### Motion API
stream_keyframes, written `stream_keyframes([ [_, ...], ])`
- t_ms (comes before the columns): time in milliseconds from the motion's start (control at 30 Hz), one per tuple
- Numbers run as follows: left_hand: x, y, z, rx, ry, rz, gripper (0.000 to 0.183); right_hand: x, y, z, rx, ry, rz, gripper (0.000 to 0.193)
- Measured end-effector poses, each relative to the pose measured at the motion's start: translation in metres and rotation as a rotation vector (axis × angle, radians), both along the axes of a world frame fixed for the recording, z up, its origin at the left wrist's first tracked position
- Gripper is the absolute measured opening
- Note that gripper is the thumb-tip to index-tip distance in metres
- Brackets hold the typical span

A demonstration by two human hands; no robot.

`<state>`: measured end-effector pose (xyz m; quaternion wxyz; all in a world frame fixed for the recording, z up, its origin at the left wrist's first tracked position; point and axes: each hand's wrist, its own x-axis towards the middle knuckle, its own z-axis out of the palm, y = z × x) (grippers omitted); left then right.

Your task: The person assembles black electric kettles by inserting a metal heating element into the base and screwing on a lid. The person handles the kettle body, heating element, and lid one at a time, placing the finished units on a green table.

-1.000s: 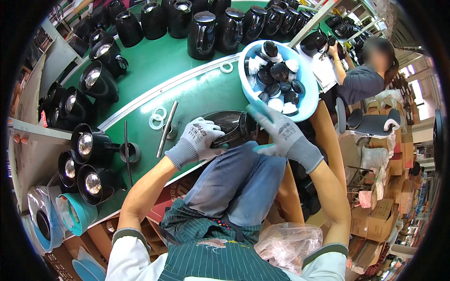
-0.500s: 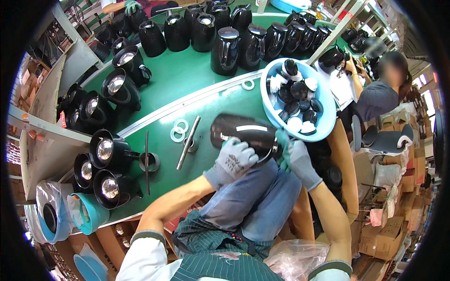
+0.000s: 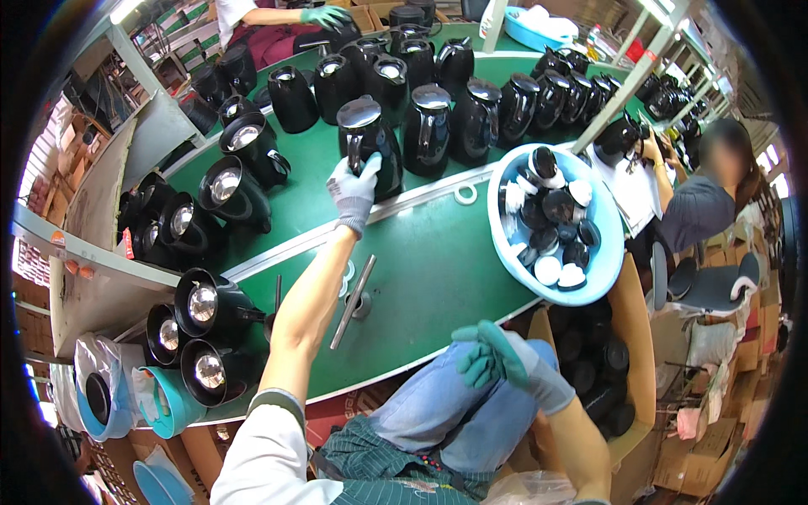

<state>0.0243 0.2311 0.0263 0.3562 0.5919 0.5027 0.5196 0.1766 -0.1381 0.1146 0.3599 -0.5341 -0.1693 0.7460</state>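
In a grey glove, my left hand (image 3: 353,192) reaches forward, its fingers round the handle of a black vacuum jug (image 3: 385,168). That jug stands upright beside the metal rail on the green table, its silver-topped lid on. Above my lap hovers my right hand (image 3: 502,360), in a grey glove with a green palm. Its fingers are loosely apart and hold nothing. Right of the held jug stands another lidded black jug (image 3: 427,135). A light blue basin (image 3: 498,240) of black and white lids (image 3: 555,206) is nearest to the right hand.
Black jugs with mirrored bases or openings (image 3: 223,183) lie along the left. A metal rod (image 3: 353,301) and a white ring (image 3: 465,194) are on the table. A cardboard box (image 3: 637,362) of dark parts stands by my right knee. Co-workers sit at far left and right.
The jug that lay across my lap now stands upright by the rail, with my left hand on its handle. My right hand has let go and moved down. The view has shifted slightly.
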Motion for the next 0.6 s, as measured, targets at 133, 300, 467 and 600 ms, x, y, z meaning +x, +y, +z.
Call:
stream_keyframes([
  [133,0.015,0.033,-0.020,0.120,0.094,0.017,0.042,0.003,-0.020,-0.022,0.048,0.023,-0.066,0.050],
  [300,-0.019,-0.002,-0.023,0.077,0.105,-0.149,0.066,-0.011,-0.024,-0.029,0.045,-0.013,-0.111,0.051],
  [467,-0.090,-0.125,-0.035,0.086,0.336,-0.167,0.079,-0.045,-0.007,-0.020,0.072,-0.076,-0.064,0.048],
  [600,-0.179,-0.242,0.017,0.210,0.506,-0.266,0.067,-0.076,0.006,-0.016,0.123,-0.141,0.040,0.048],
])
